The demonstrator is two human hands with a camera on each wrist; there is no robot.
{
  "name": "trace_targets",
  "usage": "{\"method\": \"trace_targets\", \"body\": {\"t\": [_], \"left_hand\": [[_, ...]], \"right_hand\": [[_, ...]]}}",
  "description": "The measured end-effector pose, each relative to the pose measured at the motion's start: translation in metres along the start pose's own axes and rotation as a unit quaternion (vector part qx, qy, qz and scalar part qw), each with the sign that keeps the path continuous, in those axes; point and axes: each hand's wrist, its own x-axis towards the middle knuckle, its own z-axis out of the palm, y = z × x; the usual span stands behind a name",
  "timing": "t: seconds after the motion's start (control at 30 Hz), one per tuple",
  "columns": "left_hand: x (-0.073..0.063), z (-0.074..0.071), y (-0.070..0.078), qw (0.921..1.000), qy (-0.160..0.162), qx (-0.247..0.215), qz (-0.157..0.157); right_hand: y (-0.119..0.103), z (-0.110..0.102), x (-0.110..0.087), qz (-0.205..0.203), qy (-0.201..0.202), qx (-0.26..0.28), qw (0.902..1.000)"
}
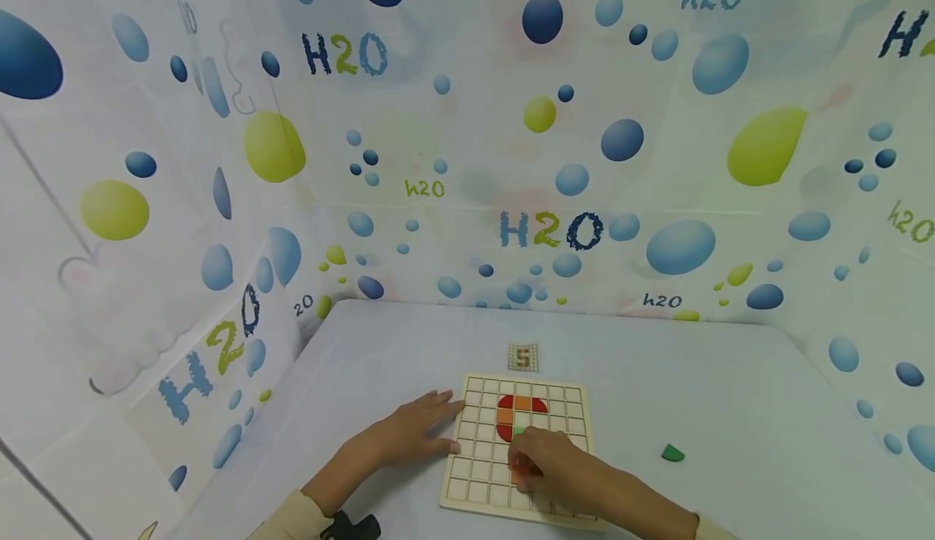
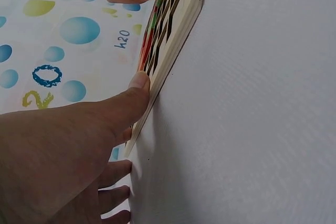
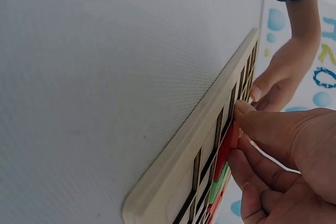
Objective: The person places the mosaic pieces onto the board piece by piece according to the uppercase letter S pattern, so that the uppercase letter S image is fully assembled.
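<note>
A wooden grid board (image 1: 478, 491) lies on the white table, with red pieces (image 1: 506, 433), orange squares (image 1: 523, 403) and a light green piece (image 1: 519, 431) set in its cells. My right hand (image 1: 558, 467) is over the middle of the board, thumb and fingertips pinching an orange tile (image 3: 235, 136) at the surface, beside a red piece (image 3: 223, 150). The fingers hide part of that tile and the cells around it. At the board's left edge rests my left hand (image 1: 412, 430), fingers extended, its thumb (image 2: 139, 80) touching the rim.
Behind the board lies a small pattern card (image 1: 523, 357) showing a coloured figure on a grid. A dark green quarter-round piece (image 1: 673, 452) is on the table to the right. Printed curtains (image 1: 467, 134) enclose the table at the back and sides.
</note>
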Motion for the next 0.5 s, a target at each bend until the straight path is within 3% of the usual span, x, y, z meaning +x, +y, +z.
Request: {"method": "trace_targets", "body": {"t": [0.3,0.5], "left_hand": [[-0.0016,-0.0016,0.0014,0.9999,-0.001,-0.012,0.007],[-0.002,-0.0009,0.0015,0.9999,0.0,-0.012,0.009]], "right_hand": [[-0.001,0.0001,0.0017,0.005,0.006,-0.023,0.9997],[0.003,0.0005,-0.0037,-0.027,0.022,-0.037,0.9987]]}}
